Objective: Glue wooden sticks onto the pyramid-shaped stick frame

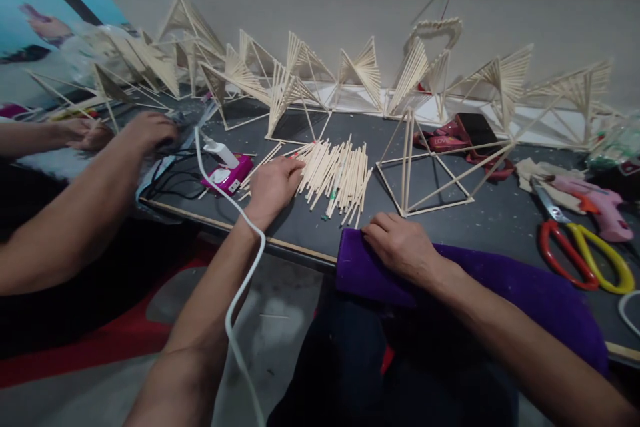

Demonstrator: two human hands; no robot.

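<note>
My left hand [275,188] rests at the left side of a loose pile of thin wooden sticks [337,177], its fingers curled; whether it grips any stick is hidden. My right hand [397,243] lies with bent fingers on a purple cloth [505,280] at the table's front edge, just below the pile. Behind that hand stands an open frame of sticks [407,167], joined at its corners. A pink and white power adapter [227,173] sits left of my left hand, with a white cable [235,300] running past my left forearm.
Several twisted stick models [360,73] line the wall. Red and yellow scissors [567,240], a pink glue gun [597,203] and a dark phone [475,130] lie at the right. Another person's hands [150,130] work at the left. Black cables [175,173] lie near the adapter.
</note>
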